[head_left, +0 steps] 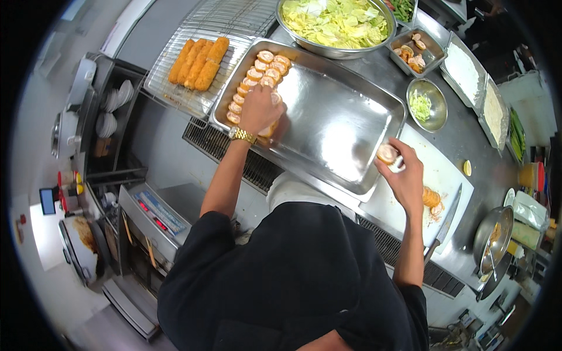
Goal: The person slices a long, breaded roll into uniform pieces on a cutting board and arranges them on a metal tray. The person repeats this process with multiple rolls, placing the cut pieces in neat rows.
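Cut slices of breaded roll (254, 74), pale inside with an orange crust, stand in rows at the left end of a deep steel tray (328, 111). My left hand (260, 109), with a gold watch on its wrist, reaches down among them. Its fingers are bent around a roll slice (276, 98), partly hidden by the hand. At the tray's near right corner my right hand (405, 174) grips another slice (386, 154) between thumb and fingers. Beyond that hand, an uncut piece of roll (431, 198) lies with crumbs on a white cutting board (453, 169).
A knife (449, 216) lies on the board's right side. Whole breaded rolls (199, 63) rest on a wire rack (161, 76) left of the tray. Behind are a bowl of chopped cabbage (336, 23), a small steel pan (417, 51) and a bowl of shreds (427, 105).
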Action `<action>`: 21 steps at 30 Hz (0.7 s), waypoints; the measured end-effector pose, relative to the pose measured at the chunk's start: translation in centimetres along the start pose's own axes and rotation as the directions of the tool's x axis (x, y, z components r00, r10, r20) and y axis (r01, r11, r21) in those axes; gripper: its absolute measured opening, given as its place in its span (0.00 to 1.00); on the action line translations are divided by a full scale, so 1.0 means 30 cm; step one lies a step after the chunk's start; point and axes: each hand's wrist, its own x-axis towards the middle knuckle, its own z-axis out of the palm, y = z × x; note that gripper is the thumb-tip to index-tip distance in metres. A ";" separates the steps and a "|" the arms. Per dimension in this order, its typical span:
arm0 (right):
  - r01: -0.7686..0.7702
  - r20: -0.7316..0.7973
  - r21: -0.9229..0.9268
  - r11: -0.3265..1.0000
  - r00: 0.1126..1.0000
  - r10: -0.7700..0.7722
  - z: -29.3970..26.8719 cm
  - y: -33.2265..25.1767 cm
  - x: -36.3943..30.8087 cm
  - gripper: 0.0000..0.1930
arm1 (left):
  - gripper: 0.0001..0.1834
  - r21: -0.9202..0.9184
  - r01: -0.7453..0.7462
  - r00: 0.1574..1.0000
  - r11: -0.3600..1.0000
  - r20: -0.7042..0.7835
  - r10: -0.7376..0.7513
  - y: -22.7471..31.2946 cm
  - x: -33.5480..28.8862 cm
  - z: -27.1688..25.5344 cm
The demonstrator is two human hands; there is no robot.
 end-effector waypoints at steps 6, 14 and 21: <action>-0.084 0.061 0.245 0.966 0.996 0.071 0.401 -0.217 0.314 0.30 | 0.33 -0.070 -0.091 0.981 0.993 0.163 0.101 -0.069 0.012 -0.020; -0.154 0.180 0.157 0.976 0.976 0.125 0.825 -0.328 0.564 0.32 | 0.30 -0.343 -0.124 0.956 0.931 0.212 0.205 -0.203 0.053 -0.111; -0.065 0.209 0.083 0.994 0.977 0.047 0.858 -0.357 0.571 0.43 | 0.24 -0.435 -0.096 0.977 0.895 0.129 0.167 -0.235 0.056 -0.112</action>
